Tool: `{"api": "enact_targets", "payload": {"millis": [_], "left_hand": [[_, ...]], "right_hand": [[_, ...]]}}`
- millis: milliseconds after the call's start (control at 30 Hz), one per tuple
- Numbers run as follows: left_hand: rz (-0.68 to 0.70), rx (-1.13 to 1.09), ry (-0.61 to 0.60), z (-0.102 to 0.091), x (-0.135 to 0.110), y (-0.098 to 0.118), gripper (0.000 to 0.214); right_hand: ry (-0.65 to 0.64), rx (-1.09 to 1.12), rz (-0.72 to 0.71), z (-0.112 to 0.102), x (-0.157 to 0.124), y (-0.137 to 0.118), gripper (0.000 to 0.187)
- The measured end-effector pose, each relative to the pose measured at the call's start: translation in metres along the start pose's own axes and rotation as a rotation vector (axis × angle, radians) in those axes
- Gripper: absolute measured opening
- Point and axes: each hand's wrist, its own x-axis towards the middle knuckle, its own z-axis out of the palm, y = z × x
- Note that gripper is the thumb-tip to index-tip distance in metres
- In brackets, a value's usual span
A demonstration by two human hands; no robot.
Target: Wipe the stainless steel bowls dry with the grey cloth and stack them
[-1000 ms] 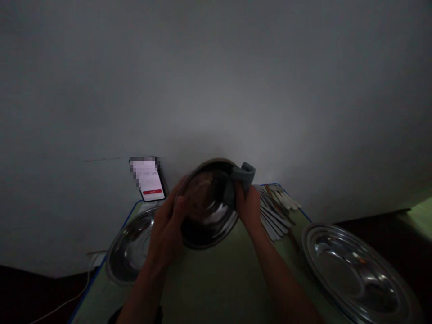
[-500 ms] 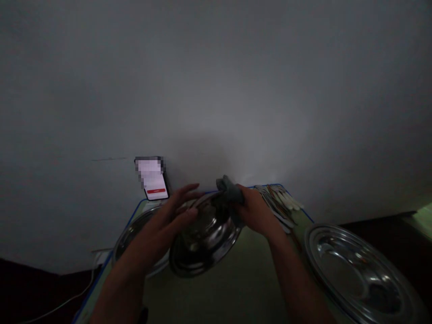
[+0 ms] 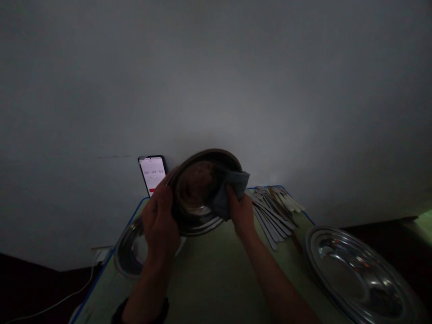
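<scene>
I hold a round steel plate (image 3: 195,189) tilted up toward me above the table. My left hand (image 3: 160,225) grips the plate's left rim with its fingers closed on the edge. My right hand (image 3: 239,211) presses a grey cloth (image 3: 229,191) against the plate's right inner side, fingers closed on the cloth. Another steel plate (image 3: 131,252) lies flat on the table under my left hand.
A lit phone (image 3: 152,173) leans on the grey wall behind the plate. A bundle of white-handled utensils (image 3: 273,207) lies at the table's far right. A large steel plate (image 3: 357,274) sits on the right. A white cable (image 3: 60,301) hangs off the green table (image 3: 219,279).
The plate was lowered nearly flat half a second ago, with my left fingers spread over it. Now it is raised and tilted toward me again, my left hand gripping its rim.
</scene>
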Motion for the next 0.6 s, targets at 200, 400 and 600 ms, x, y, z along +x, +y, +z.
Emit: {"api": "enact_targets", "payload": {"millis": [200, 400, 600], "left_hand": [[0.022, -0.066, 0.017, 0.010, -0.004, -0.015, 0.042], [-0.383, -0.042, -0.445, -0.033, 0.016, 0.004, 0.051], [-0.366, 0.135, -0.607, -0.050, 0.018, 0.010, 0.047]], "right_hand": [[-0.188, 0.401, 0.211, 0.014, -0.008, 0.012, 0.039], [-0.240, -0.198, -0.199, -0.046, 0.017, -0.018, 0.025], [-0.279, -0.453, -0.447, -0.063, 0.004, -0.048, 0.020]]}}
